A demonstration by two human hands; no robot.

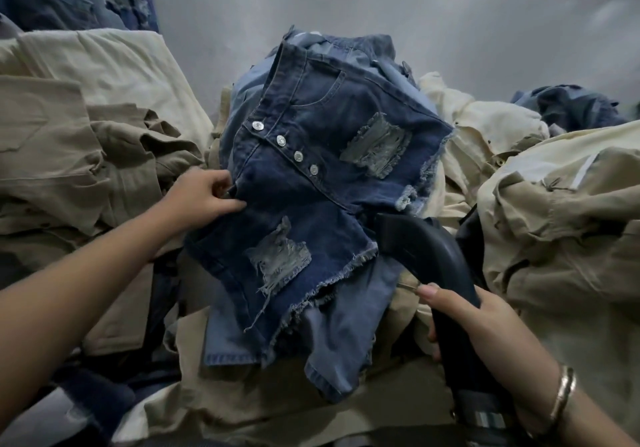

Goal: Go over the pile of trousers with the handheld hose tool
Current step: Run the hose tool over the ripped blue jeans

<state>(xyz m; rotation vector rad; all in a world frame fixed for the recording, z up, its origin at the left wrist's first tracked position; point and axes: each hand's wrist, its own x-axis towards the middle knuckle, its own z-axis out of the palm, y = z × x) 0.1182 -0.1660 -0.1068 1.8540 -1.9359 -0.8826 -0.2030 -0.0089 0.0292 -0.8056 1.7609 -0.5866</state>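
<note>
Dark blue ripped denim shorts (304,183) with a row of metal buttons lie on top of a pile of lighter denim pieces (346,335). My left hand (204,197) pinches the shorts' left edge near the fly. My right hand (467,318) grips the handle of a black curved hose tool (426,249). Its nozzle end sits at the frayed right hem of the shorts, close to the cloth; whether it touches is unclear.
Heaps of beige and cream garments (86,141) rise on the left and on the right (554,211). More dark denim (62,6) lies at the far left back and at the far right (571,103). A grey wall (381,6) stands behind.
</note>
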